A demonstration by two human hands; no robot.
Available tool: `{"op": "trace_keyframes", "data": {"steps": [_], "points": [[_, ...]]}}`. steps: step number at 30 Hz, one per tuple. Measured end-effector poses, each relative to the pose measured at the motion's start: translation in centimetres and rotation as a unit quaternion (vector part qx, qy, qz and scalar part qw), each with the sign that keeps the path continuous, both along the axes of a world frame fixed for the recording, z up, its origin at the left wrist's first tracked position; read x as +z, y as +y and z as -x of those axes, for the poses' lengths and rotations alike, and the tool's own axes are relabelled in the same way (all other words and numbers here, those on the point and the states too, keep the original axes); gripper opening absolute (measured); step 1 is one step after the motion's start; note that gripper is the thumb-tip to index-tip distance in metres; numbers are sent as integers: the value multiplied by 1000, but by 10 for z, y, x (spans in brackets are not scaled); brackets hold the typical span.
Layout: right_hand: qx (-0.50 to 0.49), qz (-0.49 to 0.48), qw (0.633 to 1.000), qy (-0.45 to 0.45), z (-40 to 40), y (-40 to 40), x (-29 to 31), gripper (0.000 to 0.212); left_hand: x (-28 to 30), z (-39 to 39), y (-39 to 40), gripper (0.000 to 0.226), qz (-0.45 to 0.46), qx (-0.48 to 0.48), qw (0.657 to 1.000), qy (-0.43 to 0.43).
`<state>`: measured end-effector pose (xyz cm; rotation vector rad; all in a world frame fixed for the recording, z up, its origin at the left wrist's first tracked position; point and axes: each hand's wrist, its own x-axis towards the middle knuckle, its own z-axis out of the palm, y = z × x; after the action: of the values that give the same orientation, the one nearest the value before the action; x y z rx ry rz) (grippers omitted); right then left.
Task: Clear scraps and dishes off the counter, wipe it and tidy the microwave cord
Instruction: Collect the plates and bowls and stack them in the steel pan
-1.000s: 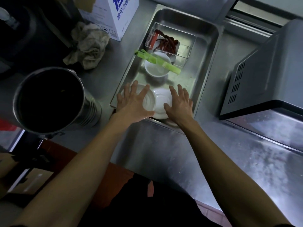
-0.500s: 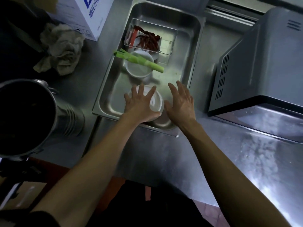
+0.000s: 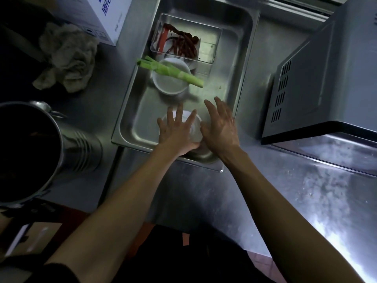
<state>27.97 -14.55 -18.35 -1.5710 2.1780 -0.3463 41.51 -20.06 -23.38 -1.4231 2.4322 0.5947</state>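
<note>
Left hand (image 3: 176, 131): fingers straight, spread, lying flat on small white dish (image 3: 194, 127), gripping nothing. Right hand (image 3: 221, 127): fingers straight, loosely apart, beside dish's right edge; contact unclear. Dish sits at near end of steel tray (image 3: 130, 111) on counter (image 3: 265, 201). White bowl (image 3: 170, 81) farther in, green stalk (image 3: 171, 71) across rim.

A working kitchen, fitted out in stainless steel like a catering or restaurant back room.

The brushed stainless-steel tabletop (image 3: 204, 193) carries a deep rectangular steel pan (image 3: 247, 64) at upper centre, holding a round white bowl (image 3: 170, 82), a pale green cut vegetable stalk (image 3: 173, 72) and a clear plastic tub of dried red chillies (image 3: 184, 46). A tall steel stockpot (image 3: 79, 148) stands at the left edge, a grey metal microwave (image 3: 326, 78) at upper right, a crumpled grey rag (image 3: 68, 58) at upper left.
</note>
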Motion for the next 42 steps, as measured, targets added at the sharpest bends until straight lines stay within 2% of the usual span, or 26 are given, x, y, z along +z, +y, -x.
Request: {"op": "trace_keyframes", "data": {"steps": [6, 9, 15, 19, 25, 30, 36, 42], "points": [[13, -23, 999, -23, -8, -5, -7, 60, 8, -14, -2, 114, 19, 27, 999, 23], [23, -51, 997, -48, -14, -6, -10, 60, 10, -28, -7, 99, 19, 70, 997, 40], [53, -107, 992, -38, -23, -6, -16, 56, 15, -37, -6, 65, -2, 86, 996, 38], [63, -124, 990, -32, -25, -6, -21, 46, 16, -36, -4, 57, -17, 98, 993, 59], [53, -116, 991, -47, -30, -9, -26, 43, 16, -32, -8, 46, -16, 107, 991, 79], [37, -106, 992, -53, -28, -17, -28, 44, 16, -29, -16, 43, -15, 113, 989, 99], [40, -97, 992, -73, -25, -26, -26, 51, 17, -28, -24, 52, -9, 114, 987, 113], [43, -80, 994, -61, -22, -30, -17, 54, 22, -30, -28, 58, 30, 98, 991, 81]]}}
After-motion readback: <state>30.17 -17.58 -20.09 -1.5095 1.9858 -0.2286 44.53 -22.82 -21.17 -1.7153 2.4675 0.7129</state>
